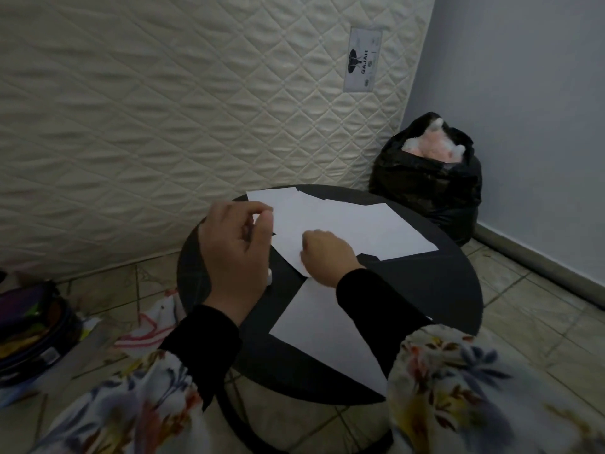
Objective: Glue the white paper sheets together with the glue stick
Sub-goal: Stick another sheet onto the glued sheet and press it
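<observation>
Two hands (pixel 235 250) over overlapping sheets (pixel 343 224)

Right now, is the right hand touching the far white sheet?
Touching. Head view shows the right hand, fisted, pressing on the near corner of the far white sheet.

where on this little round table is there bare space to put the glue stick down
The widest bare patch of the black table is on the right, between the far paper sheets and the near sheet. A narrower strip runs along the left rim beside the left hand. The middle is crowded: both hands, the right hand pressing on paper, and overlapping sheets.
</observation>
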